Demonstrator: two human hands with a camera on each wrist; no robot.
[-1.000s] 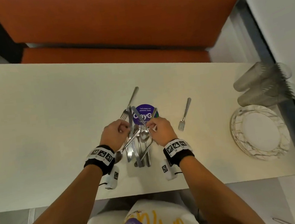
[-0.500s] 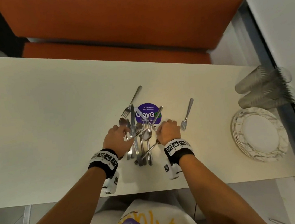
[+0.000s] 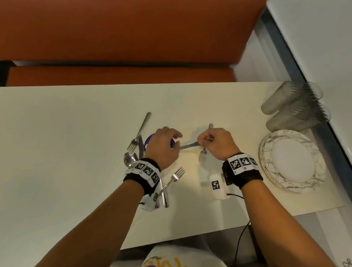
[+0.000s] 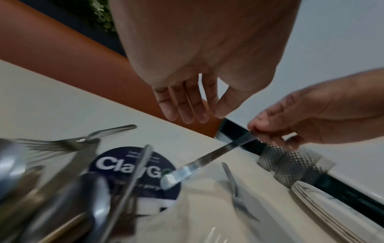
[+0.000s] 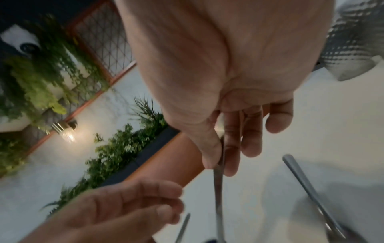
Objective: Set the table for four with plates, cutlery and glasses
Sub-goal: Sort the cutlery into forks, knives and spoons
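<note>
My right hand (image 3: 202, 140) pinches the handle of a table knife (image 3: 188, 146) between thumb and fingers, and the blade points left, just above the table. In the right wrist view the knife (image 5: 218, 189) hangs down from that pinch. My left hand (image 3: 176, 139) hovers over the purple round sticker (image 3: 148, 139) with relaxed fingers and holds nothing. A loose pile of cutlery lies under and left of the left wrist: a fork (image 3: 140, 129), a spoon (image 3: 129, 158), another fork (image 3: 174, 177) and some knives. A single fork (image 4: 232, 179) lies on the table under my right hand.
A stack of marbled plates (image 3: 292, 160) sits at the table's right end. Several textured glasses (image 3: 292, 107) lie on their sides behind the plates. An orange bench runs along the far side of the table (image 3: 40, 148). A wall and a dark ledge border the right.
My right hand has drawn a knife out of the cutlery pile and moved right with it. My left hand has let go of the cutlery and shifted right over the sticker.
</note>
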